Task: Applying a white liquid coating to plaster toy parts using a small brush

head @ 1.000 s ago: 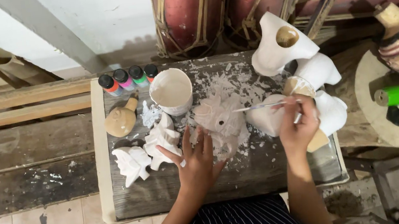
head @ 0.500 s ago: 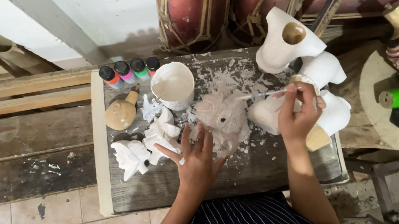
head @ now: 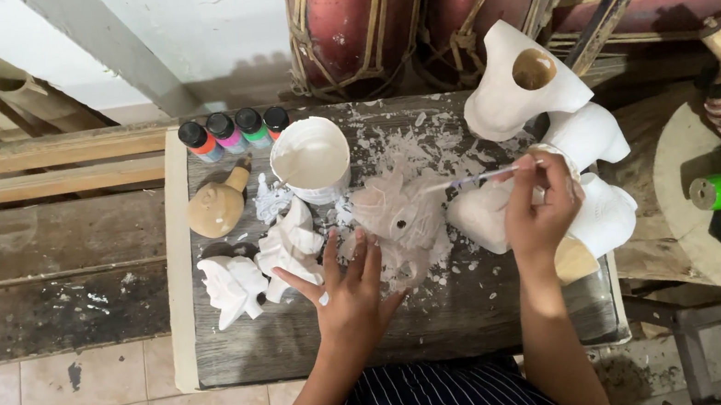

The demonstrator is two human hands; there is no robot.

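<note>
Right hand [head: 540, 211] pinched closed on thin paintbrush [head: 480, 178], brush tip reaching left onto white-coated carved figure [head: 400, 218] at centre of wooden board [head: 486, 307]. Left hand [head: 349, 292] spread flat, fingers apart, gripping nothing; fingertips touching lower edge of figure (palm on board). Just left: two small white figures [head: 262, 266], tan unpainted bottle shape [head: 217, 205]. Behind: cup of white paint [head: 310, 159], row of four small paint bottles [head: 233, 132]. Right: larger white-painted pieces [head: 517, 84], stacked.
</note>
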